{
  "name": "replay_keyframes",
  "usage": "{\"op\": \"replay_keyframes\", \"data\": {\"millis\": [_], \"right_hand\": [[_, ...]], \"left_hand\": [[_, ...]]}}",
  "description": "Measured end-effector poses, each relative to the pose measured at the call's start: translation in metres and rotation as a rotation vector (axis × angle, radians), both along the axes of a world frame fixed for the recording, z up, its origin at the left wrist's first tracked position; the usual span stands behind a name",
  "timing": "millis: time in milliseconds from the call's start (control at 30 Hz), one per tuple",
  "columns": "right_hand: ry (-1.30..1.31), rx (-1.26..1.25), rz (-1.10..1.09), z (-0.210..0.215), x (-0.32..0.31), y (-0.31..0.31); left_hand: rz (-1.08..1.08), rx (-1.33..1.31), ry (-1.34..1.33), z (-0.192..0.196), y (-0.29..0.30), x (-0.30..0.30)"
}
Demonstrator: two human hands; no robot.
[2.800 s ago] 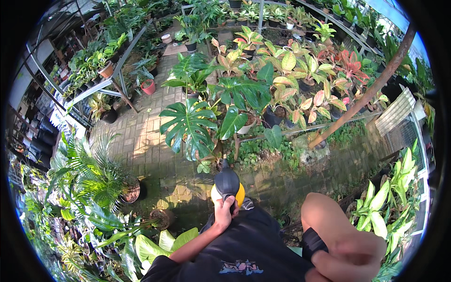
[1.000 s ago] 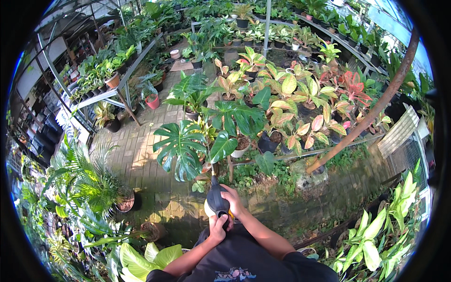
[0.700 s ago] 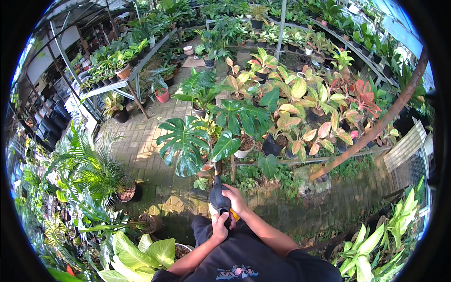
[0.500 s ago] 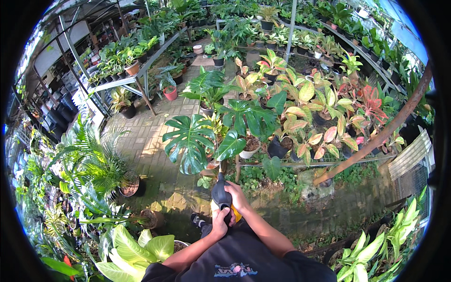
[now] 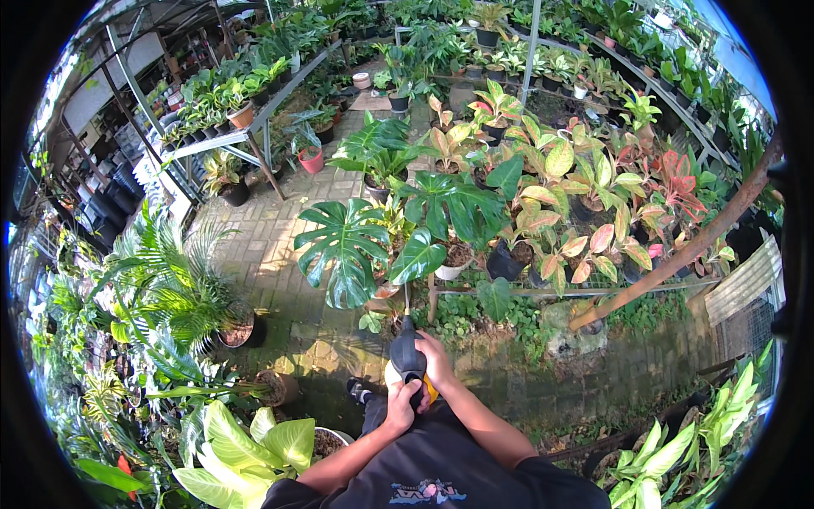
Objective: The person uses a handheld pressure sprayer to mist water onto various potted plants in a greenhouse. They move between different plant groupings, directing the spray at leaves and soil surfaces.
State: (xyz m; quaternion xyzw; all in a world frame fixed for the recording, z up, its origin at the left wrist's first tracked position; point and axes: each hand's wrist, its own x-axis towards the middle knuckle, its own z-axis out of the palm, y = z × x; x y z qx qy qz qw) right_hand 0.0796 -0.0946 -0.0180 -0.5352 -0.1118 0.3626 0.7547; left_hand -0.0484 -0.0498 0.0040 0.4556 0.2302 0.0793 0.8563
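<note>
Both hands are closed on a black-and-yellow hand sprayer [image 5: 408,349] in front of my body. Its thin wand points away from me, toward a large split-leaf monstera [image 5: 343,246]. My left hand [image 5: 402,405] wraps the near end, thumb on top of the black part. My right hand [image 5: 437,363] grips the right side, fingers partly hidden behind it. Glossy green leaves [image 5: 417,258] hang just beyond the wand's tip. A white pot [image 5: 454,261] stands behind them.
Colourful potted plants crowd a low mesh bench [image 5: 543,293] at the right, crossed by a slanting rusty pole [image 5: 678,252]. Potted palms [image 5: 174,280] stand at the left on brick paving [image 5: 254,225]. Pale broad leaves [image 5: 242,445] rise near my left arm. A red pot [image 5: 311,159] sits farther off.
The sprayer and both hands have shifted slightly right and nearer my body. More of the thin wand shows now. The view has tilted slightly, and both hands keep their hold.
</note>
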Motion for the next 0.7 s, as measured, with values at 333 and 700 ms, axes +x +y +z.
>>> {"op": "replay_keyframes", "data": {"millis": [333, 700], "right_hand": [[0.138, 0.076, -0.176, -0.018, 0.002, -0.017], [0.068, 0.015, -0.128, -0.034, 0.013, -0.012]], "left_hand": [[-0.115, 0.014, 0.055, -0.001, -0.003, 0.011], [-0.062, -0.085, 0.129, -0.014, -0.003, 0.019]]}}
